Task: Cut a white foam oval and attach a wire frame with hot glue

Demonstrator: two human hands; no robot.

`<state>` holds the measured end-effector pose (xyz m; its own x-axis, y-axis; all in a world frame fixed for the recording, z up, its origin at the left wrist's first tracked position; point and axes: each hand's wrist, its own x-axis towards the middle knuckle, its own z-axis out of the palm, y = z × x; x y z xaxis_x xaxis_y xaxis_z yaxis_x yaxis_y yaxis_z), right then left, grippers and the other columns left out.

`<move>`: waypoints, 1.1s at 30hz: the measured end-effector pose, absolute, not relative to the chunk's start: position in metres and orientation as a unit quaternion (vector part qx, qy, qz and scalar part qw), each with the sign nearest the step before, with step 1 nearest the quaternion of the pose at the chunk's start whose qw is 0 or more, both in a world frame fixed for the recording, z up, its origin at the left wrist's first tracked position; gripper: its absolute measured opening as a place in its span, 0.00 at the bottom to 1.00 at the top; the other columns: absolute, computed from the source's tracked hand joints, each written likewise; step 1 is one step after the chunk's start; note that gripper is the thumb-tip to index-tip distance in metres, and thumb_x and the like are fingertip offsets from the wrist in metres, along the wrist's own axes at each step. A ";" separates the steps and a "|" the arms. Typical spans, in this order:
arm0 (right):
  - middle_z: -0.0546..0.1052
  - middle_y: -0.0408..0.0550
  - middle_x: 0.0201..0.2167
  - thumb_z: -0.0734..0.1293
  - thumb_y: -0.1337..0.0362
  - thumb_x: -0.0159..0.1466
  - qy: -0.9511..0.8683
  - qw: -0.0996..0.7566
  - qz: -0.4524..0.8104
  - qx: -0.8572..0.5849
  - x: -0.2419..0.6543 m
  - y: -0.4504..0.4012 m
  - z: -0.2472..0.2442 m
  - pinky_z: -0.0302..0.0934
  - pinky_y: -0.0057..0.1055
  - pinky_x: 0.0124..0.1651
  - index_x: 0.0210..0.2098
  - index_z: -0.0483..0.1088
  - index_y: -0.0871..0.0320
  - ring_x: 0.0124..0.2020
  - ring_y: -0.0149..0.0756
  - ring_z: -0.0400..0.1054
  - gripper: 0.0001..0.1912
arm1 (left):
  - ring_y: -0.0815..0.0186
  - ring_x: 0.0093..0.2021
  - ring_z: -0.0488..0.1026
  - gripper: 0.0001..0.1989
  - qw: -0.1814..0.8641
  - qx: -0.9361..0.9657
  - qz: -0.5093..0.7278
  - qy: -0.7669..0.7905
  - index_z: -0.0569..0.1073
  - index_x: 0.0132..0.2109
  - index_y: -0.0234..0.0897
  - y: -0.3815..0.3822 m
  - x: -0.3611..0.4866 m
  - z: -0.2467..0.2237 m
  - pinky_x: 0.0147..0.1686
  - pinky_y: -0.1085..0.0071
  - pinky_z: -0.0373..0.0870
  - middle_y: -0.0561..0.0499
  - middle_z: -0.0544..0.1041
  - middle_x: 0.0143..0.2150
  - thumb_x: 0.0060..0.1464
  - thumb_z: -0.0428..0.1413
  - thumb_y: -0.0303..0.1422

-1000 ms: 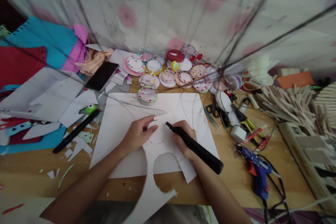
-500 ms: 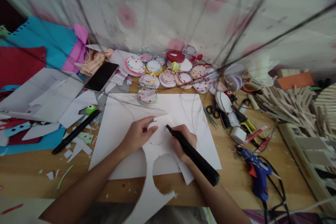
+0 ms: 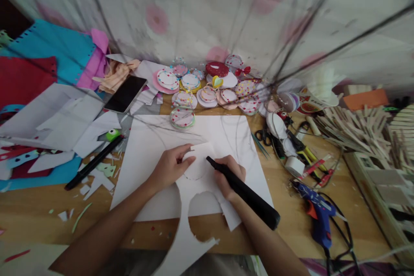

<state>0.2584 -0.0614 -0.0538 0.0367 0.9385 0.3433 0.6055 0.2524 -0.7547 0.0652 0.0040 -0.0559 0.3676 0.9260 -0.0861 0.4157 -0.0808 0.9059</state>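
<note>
My left hand [image 3: 171, 164] pinches the upper left edge of a piece of white paper [image 3: 183, 207] between thumb and fingers. Rounded sections are cut out of this paper, and a narrow strip of it hangs over the table edge towards me. Part of a round outline shows on it below my left thumb. My right hand [image 3: 230, 176] grips a thick, black, pen-shaped tool [image 3: 250, 200], its narrow tip over the paper just right of the outline; whether it touches cannot be told. Underneath lies a large white sheet [image 3: 145, 138].
Decorated paper discs [image 3: 183, 117] stand along the wall. To the right are scissors [image 3: 263, 137], pliers [image 3: 305, 155], a blue glue gun [image 3: 320, 211] and wooden sticks [image 3: 352, 127]. A phone [image 3: 126, 94], another black pen-shaped tool [image 3: 93, 164] and coloured sheets [image 3: 58, 47] lie left.
My right hand and the black tool have shifted slightly right and down, towards me. My left hand still pinches the paper in nearly the same place.
</note>
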 end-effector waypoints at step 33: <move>0.69 0.37 0.22 0.61 0.68 0.56 -0.590 0.427 0.282 -0.625 0.255 -0.058 -0.040 0.58 0.25 0.24 0.36 0.65 0.54 0.20 0.30 0.62 0.07 | 0.72 0.23 0.57 0.21 0.436 0.683 0.282 0.514 0.71 0.52 0.35 0.005 0.067 -0.060 0.22 0.78 0.56 0.58 0.59 0.22 0.54 0.53 0.39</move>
<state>0.2550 -0.0578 -0.0401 0.1448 0.9780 0.1504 0.4959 0.0598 -0.8663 0.0670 0.0055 -0.0599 0.3127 0.9478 -0.0623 0.4561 -0.0922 0.8852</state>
